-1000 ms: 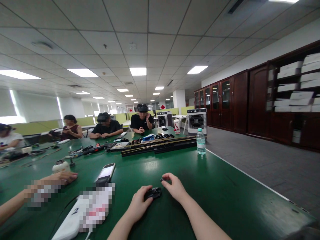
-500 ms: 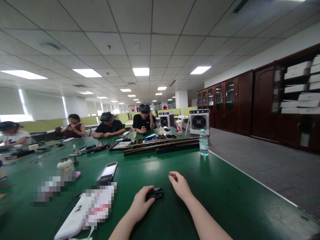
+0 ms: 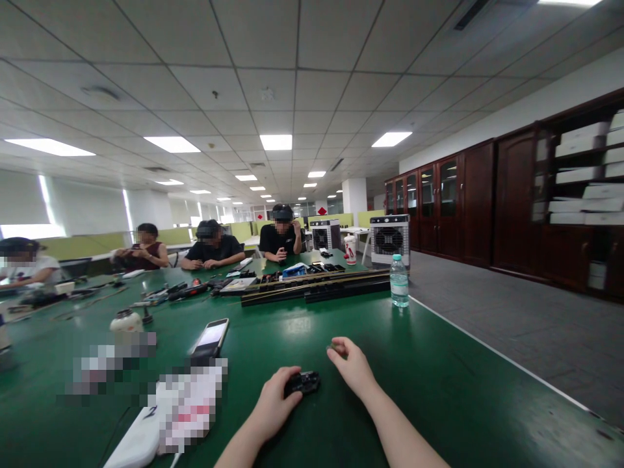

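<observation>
"Where's that black part?"

"Under my left hand (image 3: 273, 404) — thumb and fingers are closed on one end of the black part (image 3: 305, 382), low over the bench (image 3: 273, 331) or on it; I can't tell which."

"What might spoil that?"

"The grip, I'd say. I have only the near end, so a push on the free end could twist it out or skid it across the smooth top."

"And your other hand?"

"My right hand (image 3: 358, 369) is apart from it, fingers curled in. Something small may be between the tips, but it's too blurred to tell — if so, a loose pinch could drop it, and a tiny piece might bounce away."

"Anything else near?"

"The water bottle (image 3: 400, 286) stands upright close to the bench's edge, beyond my right hand. A wide, careless reach could tip it over."
</observation>
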The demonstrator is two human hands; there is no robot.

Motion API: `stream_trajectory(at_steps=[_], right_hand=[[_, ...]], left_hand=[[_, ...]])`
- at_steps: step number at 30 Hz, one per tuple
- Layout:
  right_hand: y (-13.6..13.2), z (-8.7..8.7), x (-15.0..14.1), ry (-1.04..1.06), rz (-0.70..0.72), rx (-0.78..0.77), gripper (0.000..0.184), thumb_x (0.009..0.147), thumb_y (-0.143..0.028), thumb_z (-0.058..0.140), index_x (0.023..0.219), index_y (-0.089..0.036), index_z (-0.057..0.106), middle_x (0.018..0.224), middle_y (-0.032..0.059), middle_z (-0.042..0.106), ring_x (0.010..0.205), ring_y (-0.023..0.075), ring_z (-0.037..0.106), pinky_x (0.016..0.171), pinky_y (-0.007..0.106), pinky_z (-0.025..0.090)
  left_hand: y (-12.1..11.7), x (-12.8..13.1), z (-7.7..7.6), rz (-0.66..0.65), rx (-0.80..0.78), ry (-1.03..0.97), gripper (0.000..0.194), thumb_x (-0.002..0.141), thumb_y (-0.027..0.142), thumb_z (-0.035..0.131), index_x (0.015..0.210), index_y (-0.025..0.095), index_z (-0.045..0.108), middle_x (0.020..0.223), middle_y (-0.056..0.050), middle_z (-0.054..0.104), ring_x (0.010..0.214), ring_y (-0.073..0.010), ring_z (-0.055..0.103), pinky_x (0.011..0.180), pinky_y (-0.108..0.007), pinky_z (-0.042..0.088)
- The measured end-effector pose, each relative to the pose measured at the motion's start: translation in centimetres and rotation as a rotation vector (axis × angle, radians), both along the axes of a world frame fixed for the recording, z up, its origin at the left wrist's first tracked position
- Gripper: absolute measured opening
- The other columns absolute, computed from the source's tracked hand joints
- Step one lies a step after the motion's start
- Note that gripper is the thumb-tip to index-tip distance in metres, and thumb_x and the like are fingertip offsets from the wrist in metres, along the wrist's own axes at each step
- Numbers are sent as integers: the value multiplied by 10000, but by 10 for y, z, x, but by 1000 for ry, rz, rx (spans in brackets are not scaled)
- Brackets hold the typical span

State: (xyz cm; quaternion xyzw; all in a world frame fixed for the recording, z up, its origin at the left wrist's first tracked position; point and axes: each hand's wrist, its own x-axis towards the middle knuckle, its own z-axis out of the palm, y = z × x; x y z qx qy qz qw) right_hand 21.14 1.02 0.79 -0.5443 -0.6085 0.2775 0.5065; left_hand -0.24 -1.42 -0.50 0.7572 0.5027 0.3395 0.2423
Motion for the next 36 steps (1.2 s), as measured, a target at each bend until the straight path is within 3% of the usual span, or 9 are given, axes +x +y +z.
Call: stream_trajectory(at_steps=[11, 21, 36], right_hand=[[5, -9, -2, 30, 123, 15, 335, 763, -408, 553, 962, -160, 660, 922, 86, 702, 895, 231, 647, 835, 355, 487], [-14, 12, -14, 76, 193, 80, 269, 736, -339, 616, 947, -181, 667, 954, 68, 710, 929, 230, 640, 879, 375, 467], [-26, 13, -24, -281, 325, 154, 194, 749, -213, 624, 925, -239, 701, 981, 26, 690, 995, 205, 576, 926, 346, 422]], left_hand=[[1, -2, -1, -7, -25, 36, 508, 690, 146, 544, 1196, 161, 581, 1215, -95, 606, 1152, -236, 536, 1041, -347, 369], [-1, -1, 2, -10, -29, 38, 486, 707, 151, 557, 1191, 192, 581, 1221, -70, 607, 1164, -229, 527, 1046, -328, 363], [2, -2, -1, -10, 11, 57, 470, 699, 132, 578, 1166, 172, 591, 1175, -86, 626, 1113, -226, 557, 1003, -337, 402]])
